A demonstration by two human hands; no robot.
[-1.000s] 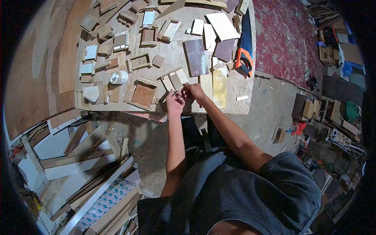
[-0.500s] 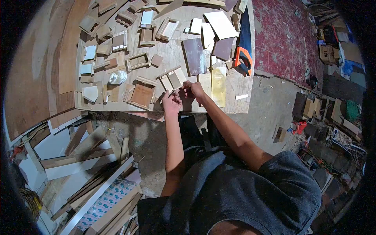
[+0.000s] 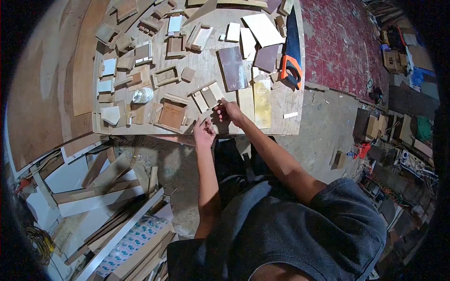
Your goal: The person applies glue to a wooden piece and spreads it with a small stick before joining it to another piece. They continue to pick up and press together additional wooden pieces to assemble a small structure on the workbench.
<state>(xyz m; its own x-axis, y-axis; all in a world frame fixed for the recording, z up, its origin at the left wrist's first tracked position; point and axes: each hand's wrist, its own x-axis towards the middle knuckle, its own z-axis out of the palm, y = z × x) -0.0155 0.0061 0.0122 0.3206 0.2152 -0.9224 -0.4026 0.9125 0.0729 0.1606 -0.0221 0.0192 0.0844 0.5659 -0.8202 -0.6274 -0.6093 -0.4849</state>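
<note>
A small light-wood box (image 3: 206, 96) with a grey-brown panel in it lies near the table's front edge. My right hand (image 3: 231, 112) is at its right end, thumb and forefinger closed on the corner. Below the box, apart from it, is my left hand (image 3: 204, 134), palm up with its fingers loosely curled and spread; I see nothing in it. Left of my hands lies a wooden tray-like box (image 3: 171, 115) with a reddish-brown bottom. To the right, a yellowish board (image 3: 262, 105) rests flat on the table.
A handsaw (image 3: 291, 70) with an orange and black handle lies along the table's right edge. Several small wooden boxes and a clear jar (image 3: 142, 95) occupy the left side. Dark board pieces (image 3: 232, 69) lie toward the back. Offcuts (image 3: 108, 182) are piled on the floor at left.
My left hand has drawn back from the box toward the table's front edge. My right hand remains at the box's right end. The whole view has shifted slightly.
</note>
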